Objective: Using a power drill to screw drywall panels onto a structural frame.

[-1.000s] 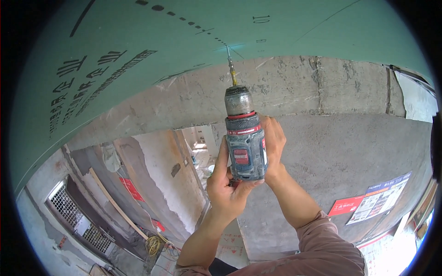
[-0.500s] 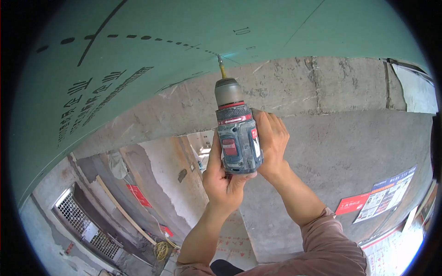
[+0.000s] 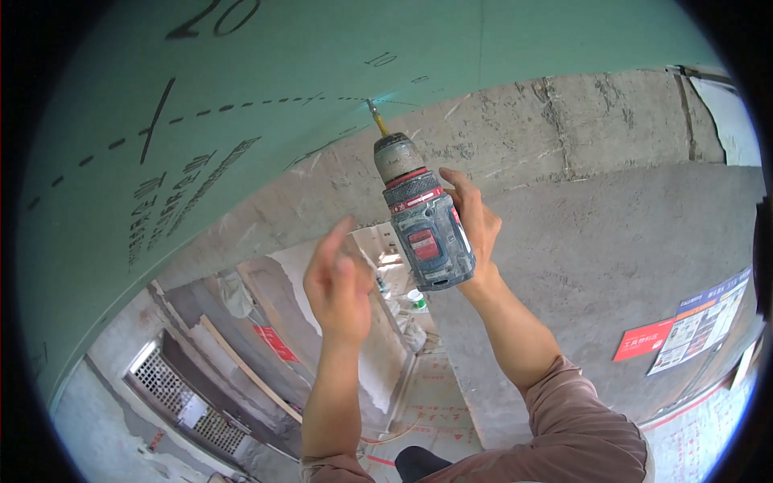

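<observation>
My right hand (image 3: 477, 229) is wrapped round the far side of a blue-grey cordless drill (image 3: 427, 233) with red trim, which points up and slightly left. A bit with a yellow band (image 3: 380, 121) sticks out of its chuck. The bit's tip meets the green ceiling board (image 3: 322, 64) on a printed dashed line, lit by a small bluish glow. A screw at the tip is too small to make out. My left hand (image 3: 340, 286) is off the drill, to its left, somewhat blurred, index finger stretched up and nothing visible in it.
A rough concrete beam (image 3: 515, 137) runs under the board's edge, above a grey wall (image 3: 580, 233) with a red sign (image 3: 644, 340) and a poster (image 3: 699, 330). At lower left are a lattice door (image 3: 189, 402) and a leaning wooden strip (image 3: 241, 366). A white-green bucket (image 3: 416, 299) stands beyond the opening.
My left hand has let go of the drill's underside and moved left and up. The drill tilts further left, its tip still at the board. The view has shifted somewhat.
</observation>
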`<action>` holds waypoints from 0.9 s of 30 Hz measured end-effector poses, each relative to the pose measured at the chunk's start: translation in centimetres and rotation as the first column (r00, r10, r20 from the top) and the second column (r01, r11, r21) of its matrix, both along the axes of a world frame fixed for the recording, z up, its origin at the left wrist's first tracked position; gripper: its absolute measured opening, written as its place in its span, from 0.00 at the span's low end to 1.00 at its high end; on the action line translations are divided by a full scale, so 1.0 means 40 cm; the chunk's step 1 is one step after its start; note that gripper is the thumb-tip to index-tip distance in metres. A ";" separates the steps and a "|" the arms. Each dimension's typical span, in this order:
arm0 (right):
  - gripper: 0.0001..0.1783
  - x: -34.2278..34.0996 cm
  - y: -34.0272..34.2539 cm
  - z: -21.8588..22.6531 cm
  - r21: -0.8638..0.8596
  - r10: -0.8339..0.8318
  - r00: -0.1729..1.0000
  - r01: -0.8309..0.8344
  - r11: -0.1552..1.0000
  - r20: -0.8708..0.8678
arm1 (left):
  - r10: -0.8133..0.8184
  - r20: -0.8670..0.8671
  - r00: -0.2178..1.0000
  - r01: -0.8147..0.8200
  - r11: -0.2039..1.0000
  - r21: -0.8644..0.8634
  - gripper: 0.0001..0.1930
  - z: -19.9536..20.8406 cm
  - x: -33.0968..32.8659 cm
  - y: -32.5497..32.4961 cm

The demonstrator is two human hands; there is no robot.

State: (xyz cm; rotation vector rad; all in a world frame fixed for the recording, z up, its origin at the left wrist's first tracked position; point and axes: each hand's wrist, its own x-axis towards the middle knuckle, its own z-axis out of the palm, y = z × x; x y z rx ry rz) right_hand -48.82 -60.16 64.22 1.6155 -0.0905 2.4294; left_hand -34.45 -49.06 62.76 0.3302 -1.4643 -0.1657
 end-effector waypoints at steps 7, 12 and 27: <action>0.24 0.042 0.010 0.004 0.002 0.008 0.998 -0.008 1.000 0.061 | -0.156 -0.139 0.978 0.193 0.928 0.320 0.19 0.184 -0.048 0.019; 0.19 0.031 -0.008 0.002 0.005 0.000 1.000 0.000 1.000 -0.010 | -0.144 -0.140 0.980 0.184 0.924 0.335 0.15 0.283 -0.104 0.015; 0.26 -0.023 0.030 -0.027 0.020 -0.056 0.997 0.057 0.998 -0.045 | -0.135 -0.238 0.962 0.210 0.923 0.322 0.07 0.333 -0.163 -0.027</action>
